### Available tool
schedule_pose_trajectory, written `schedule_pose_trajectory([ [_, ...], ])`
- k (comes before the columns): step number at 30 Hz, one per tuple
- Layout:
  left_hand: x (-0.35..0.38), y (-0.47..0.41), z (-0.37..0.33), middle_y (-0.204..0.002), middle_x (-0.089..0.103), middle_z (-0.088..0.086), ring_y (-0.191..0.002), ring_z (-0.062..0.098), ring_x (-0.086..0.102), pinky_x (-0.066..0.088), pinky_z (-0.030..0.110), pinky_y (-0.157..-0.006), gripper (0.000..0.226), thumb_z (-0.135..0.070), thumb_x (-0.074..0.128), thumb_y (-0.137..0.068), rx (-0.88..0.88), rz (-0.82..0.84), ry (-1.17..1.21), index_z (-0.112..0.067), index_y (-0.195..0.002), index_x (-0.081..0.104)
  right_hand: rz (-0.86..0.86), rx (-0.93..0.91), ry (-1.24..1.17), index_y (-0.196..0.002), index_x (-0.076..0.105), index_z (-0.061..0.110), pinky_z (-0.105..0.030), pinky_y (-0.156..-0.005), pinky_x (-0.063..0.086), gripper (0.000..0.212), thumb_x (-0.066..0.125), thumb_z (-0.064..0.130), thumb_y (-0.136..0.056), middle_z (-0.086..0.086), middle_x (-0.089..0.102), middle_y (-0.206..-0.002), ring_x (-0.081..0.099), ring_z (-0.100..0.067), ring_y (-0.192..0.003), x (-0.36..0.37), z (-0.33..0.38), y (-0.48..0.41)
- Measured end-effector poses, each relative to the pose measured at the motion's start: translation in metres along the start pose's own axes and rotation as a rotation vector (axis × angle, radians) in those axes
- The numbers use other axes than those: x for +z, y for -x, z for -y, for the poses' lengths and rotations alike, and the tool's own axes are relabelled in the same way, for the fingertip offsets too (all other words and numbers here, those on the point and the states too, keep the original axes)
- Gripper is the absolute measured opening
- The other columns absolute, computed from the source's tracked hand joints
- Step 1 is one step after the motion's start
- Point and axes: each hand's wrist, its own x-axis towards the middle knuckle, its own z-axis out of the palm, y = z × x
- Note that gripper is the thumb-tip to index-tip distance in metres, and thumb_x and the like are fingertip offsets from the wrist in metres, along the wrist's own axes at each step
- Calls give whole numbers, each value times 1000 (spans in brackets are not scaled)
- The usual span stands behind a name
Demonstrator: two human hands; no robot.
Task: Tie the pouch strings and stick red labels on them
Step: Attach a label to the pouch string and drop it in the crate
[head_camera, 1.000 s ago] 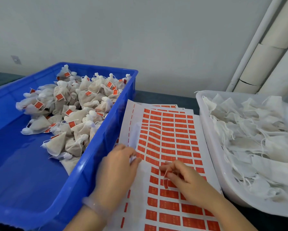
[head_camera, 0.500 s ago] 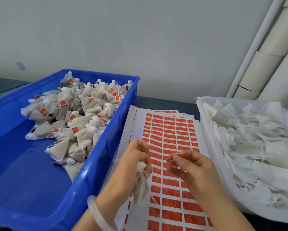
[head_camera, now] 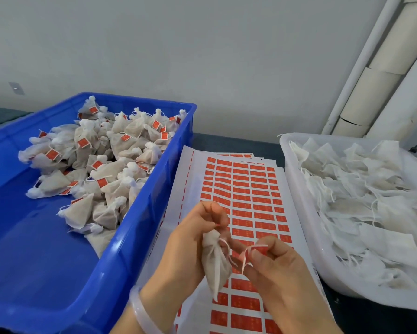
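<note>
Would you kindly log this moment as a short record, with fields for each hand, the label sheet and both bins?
left hand: grips a pouch by its gathered neck
right hand: pinches a red label at the pouch strings
label sheet: flat between the bins, below both hands
blue bin: labelled pouches piled at its far end
white bin: unlabelled pouches

Your left hand (head_camera: 193, 239) grips a filled pouch (head_camera: 215, 263) by its gathered neck, body hanging down over the label sheets (head_camera: 241, 194). Your right hand (head_camera: 272, 266) pinches a red label (head_camera: 260, 249) at the pouch's string (head_camera: 244, 259). The sheets lie between the blue crate (head_camera: 140, 227) and the white tub (head_camera: 303, 208). Crate holds a heap of labelled pouches (head_camera: 101, 160); tub holds flat white pouches (head_camera: 371, 208). Pale bangle (head_camera: 142, 312) on your left wrist.
</note>
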Motion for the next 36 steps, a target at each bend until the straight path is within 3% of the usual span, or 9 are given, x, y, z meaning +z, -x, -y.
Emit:
schedule_pose_trajectory([
  [5, 5, 0, -3, -69, 62, 4, -53, 12, 58, 45, 28, -55, 36, 17, 33, -80, -17, -114, -151, -11, -70, 54, 60, -70, 561, -67, 68, 34, -23, -76, 54, 18, 75, 38, -51, 6, 73, -80, 68, -7, -85, 3, 10, 5],
  [9, 6, 1, -2, -71, 63, 3, -58, 11, 59, 46, 25, -53, 37, 16, 35, -83, -21, -124, -263, -13, -73, 54, 24, -60, 652, -63, 67, 26, -15, -60, 53, 15, 78, 17, -69, 7, 71, -69, 68, -10, -67, 6, 12, -2],
  [14, 2, 3, -2, -81, 69, 4, -74, 19, 67, 52, 28, -60, 31, 12, 37, -86, -54, -114, -299, -12, -78, 54, 91, -4, 445, -64, 71, 21, -29, -66, 55, 11, 77, 23, -55, -6, 70, -70, 67, -20, -66, 0, 13, -8],
  [17, -2, 3, -2, -75, 68, 1, -63, 13, 64, 48, 24, -55, 25, 5, 42, -90, -130, -110, -361, -12, -79, 56, 134, 126, 51, -62, 69, 10, -26, -52, 54, 8, 74, 9, -55, -15, 66, -66, 65, -23, -58, -8, 17, -12],
  [20, -7, 5, 2, -80, 68, 6, -73, 21, 64, 54, 31, -69, 12, -10, 53, -91, -149, -8, -470, -16, -83, 60, 157, 188, -149, -64, 69, 4, -27, -46, 53, 23, 85, 6, -48, -16, 63, -62, 63, -23, -53, -11, 24, -18],
  [23, -9, 8, 2, -90, 68, 15, -87, 33, 66, 55, 39, -83, 13, -11, 59, -87, -119, 106, -507, -20, -78, 62, 125, 235, -180, -65, 70, 3, -26, -46, 55, 14, 78, 5, -54, -16, 63, -61, 63, -23, -51, -10, 28, -24],
  [28, -13, 8, -4, -89, 72, 7, -84, 29, 67, 57, 30, -75, 13, -16, 61, -79, -35, 243, -466, -26, -73, 67, 135, 290, -129, -68, 72, 4, -26, -50, 56, 8, 69, 4, -61, -13, 65, -63, 62, -20, -50, -8, 31, -31],
  [33, -16, 12, -4, -87, 72, 5, -76, 15, 69, 55, 22, -62, 13, -18, 58, -79, 36, 283, -398, -24, -81, 69, 155, 330, -103, -80, 73, 2, -27, -53, 57, 24, 75, 6, -57, -16, 67, -77, 63, -21, -56, -10, 31, -34],
  [36, -16, 12, -4, -88, 72, 3, -80, 26, 68, 58, 29, -67, 13, -17, 64, -75, 45, 272, -448, -26, -76, 73, 150, 344, -95, -77, 73, 3, -27, -53, 57, 19, 74, 4, -58, -15, 68, -74, 65, -22, -59, -8, 28, -36],
])
